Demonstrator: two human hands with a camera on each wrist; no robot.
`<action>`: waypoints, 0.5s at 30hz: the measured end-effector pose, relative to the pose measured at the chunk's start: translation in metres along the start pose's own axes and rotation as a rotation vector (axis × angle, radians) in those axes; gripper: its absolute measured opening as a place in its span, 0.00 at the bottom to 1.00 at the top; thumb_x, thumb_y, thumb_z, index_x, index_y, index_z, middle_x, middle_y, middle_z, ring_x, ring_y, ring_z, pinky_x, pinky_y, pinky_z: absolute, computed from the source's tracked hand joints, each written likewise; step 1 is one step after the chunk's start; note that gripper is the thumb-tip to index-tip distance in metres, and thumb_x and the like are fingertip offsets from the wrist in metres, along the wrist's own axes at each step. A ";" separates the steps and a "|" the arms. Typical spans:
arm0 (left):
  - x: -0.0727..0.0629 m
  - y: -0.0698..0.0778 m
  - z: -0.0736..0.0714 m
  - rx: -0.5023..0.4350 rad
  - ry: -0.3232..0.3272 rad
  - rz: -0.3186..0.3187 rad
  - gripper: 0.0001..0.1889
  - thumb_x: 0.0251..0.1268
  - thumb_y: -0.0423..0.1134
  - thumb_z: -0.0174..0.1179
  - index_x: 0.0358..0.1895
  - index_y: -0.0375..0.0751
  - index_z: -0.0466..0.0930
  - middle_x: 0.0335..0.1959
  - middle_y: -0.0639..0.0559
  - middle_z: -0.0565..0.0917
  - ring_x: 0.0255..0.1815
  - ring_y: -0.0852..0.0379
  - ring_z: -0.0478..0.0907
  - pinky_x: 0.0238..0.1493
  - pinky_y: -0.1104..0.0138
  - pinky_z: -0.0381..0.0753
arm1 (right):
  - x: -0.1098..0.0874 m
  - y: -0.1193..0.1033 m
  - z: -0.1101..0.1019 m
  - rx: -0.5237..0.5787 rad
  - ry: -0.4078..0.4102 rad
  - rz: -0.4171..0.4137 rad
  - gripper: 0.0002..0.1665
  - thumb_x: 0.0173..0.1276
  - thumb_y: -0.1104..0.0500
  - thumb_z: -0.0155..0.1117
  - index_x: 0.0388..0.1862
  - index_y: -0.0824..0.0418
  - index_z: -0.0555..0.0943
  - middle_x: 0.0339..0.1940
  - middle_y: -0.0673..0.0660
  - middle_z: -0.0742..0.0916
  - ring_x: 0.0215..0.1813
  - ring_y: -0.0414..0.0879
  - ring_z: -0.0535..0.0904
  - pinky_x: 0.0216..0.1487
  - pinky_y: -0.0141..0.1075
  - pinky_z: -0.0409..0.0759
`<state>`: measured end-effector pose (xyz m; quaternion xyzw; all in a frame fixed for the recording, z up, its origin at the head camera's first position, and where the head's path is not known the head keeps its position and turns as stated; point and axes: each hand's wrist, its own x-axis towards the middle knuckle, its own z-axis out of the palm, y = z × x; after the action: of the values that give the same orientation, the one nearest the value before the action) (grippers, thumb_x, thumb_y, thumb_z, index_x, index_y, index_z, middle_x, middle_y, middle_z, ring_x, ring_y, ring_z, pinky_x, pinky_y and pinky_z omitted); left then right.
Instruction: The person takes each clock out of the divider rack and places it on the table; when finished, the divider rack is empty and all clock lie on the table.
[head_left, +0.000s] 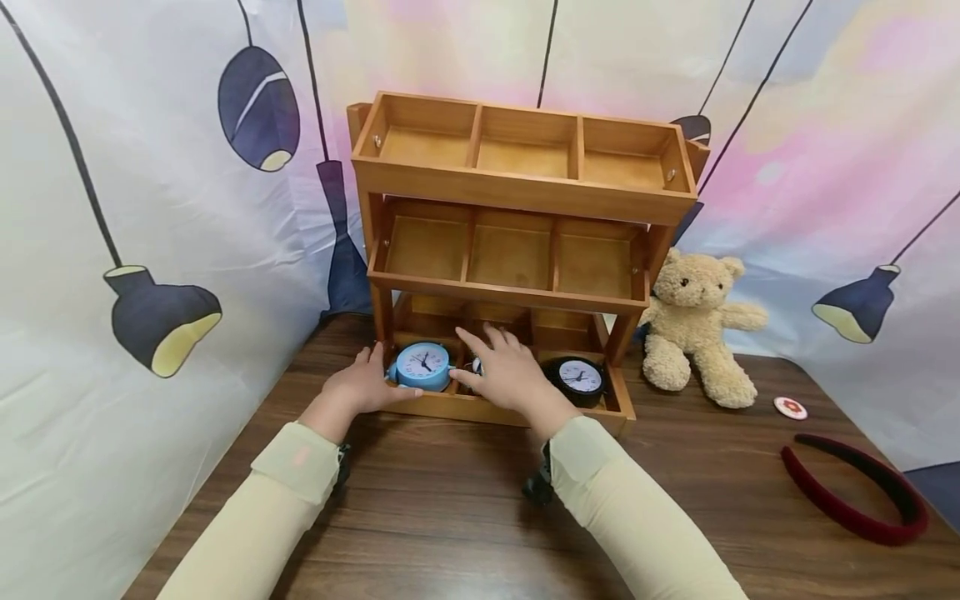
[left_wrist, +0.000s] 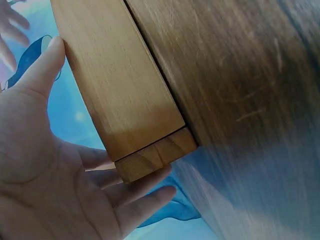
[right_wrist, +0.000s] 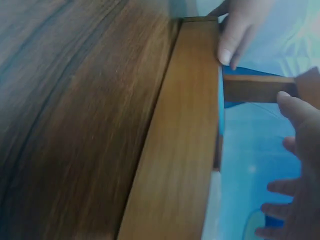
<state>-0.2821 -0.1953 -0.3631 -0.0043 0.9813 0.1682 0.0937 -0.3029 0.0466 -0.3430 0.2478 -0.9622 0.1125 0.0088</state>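
Note:
A three-tier wooden shelf (head_left: 517, 192) stands on the table, each tier divided into compartments. My left hand (head_left: 360, 385) holds the bottom tier's left corner; in the left wrist view its thumb (left_wrist: 46, 67) lies against the rail's edge and fingers reach round the end. Beside it a blue alarm clock (head_left: 423, 367) sits in the left compartment. Over the middle compartment my right hand (head_left: 510, 371) spreads its fingers, mostly covering a small white-faced object (head_left: 477, 365); contact cannot be told. A black alarm clock (head_left: 579, 377) occupies the right compartment.
A beige teddy bear (head_left: 693, 325) sits right of the shelf. Farther right lie a round white badge with a red design (head_left: 791, 407) and a dark red headband (head_left: 847, 508). Patterned fabric (head_left: 247, 233) hangs behind and beside the dark wooden table (head_left: 420, 508).

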 end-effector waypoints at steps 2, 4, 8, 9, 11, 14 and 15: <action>0.000 0.000 -0.002 0.010 -0.008 -0.010 0.65 0.56 0.74 0.58 0.76 0.22 0.40 0.76 0.22 0.47 0.73 0.26 0.55 0.63 0.35 0.65 | 0.010 -0.009 0.003 0.035 0.009 -0.034 0.44 0.72 0.31 0.51 0.81 0.40 0.53 0.80 0.60 0.58 0.78 0.62 0.53 0.72 0.60 0.58; 0.001 0.001 -0.003 0.014 -0.008 -0.019 0.65 0.56 0.74 0.58 0.76 0.21 0.41 0.76 0.22 0.48 0.72 0.26 0.56 0.63 0.37 0.66 | 0.018 -0.018 0.006 0.065 0.013 -0.052 0.43 0.72 0.33 0.55 0.81 0.43 0.56 0.79 0.60 0.61 0.78 0.61 0.56 0.71 0.58 0.61; 0.001 0.002 -0.003 0.017 -0.008 -0.026 0.64 0.56 0.73 0.59 0.75 0.19 0.44 0.75 0.22 0.50 0.70 0.26 0.60 0.62 0.39 0.69 | 0.032 -0.034 0.013 0.092 -0.002 -0.071 0.42 0.70 0.35 0.59 0.79 0.47 0.62 0.77 0.61 0.65 0.76 0.60 0.60 0.71 0.54 0.64; 0.001 0.002 -0.003 0.020 -0.007 -0.029 0.64 0.56 0.73 0.60 0.75 0.19 0.45 0.75 0.21 0.50 0.70 0.26 0.61 0.61 0.39 0.70 | 0.036 -0.037 0.015 0.088 -0.007 -0.073 0.42 0.70 0.35 0.59 0.78 0.48 0.63 0.77 0.61 0.66 0.76 0.59 0.61 0.70 0.53 0.65; -0.001 0.003 -0.004 0.030 -0.009 -0.031 0.63 0.57 0.72 0.60 0.75 0.19 0.45 0.74 0.21 0.51 0.69 0.26 0.62 0.61 0.40 0.71 | 0.042 -0.042 0.018 0.082 -0.021 -0.074 0.42 0.70 0.36 0.60 0.77 0.50 0.65 0.76 0.61 0.67 0.75 0.59 0.62 0.70 0.51 0.66; 0.000 0.005 -0.004 0.046 -0.006 -0.033 0.63 0.57 0.73 0.59 0.75 0.19 0.46 0.75 0.22 0.51 0.69 0.27 0.64 0.60 0.41 0.72 | 0.049 -0.045 0.022 0.065 -0.031 -0.059 0.42 0.70 0.36 0.61 0.76 0.54 0.66 0.74 0.62 0.68 0.73 0.60 0.65 0.70 0.49 0.67; 0.000 0.005 -0.003 0.051 -0.002 -0.033 0.63 0.56 0.73 0.59 0.75 0.20 0.46 0.75 0.23 0.52 0.68 0.28 0.65 0.60 0.41 0.73 | 0.051 -0.046 0.023 0.060 -0.034 -0.053 0.43 0.69 0.36 0.61 0.76 0.55 0.66 0.74 0.62 0.69 0.73 0.60 0.65 0.70 0.49 0.67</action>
<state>-0.2828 -0.1912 -0.3581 -0.0178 0.9850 0.1413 0.0977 -0.3247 -0.0220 -0.3523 0.2751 -0.9515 0.1370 -0.0120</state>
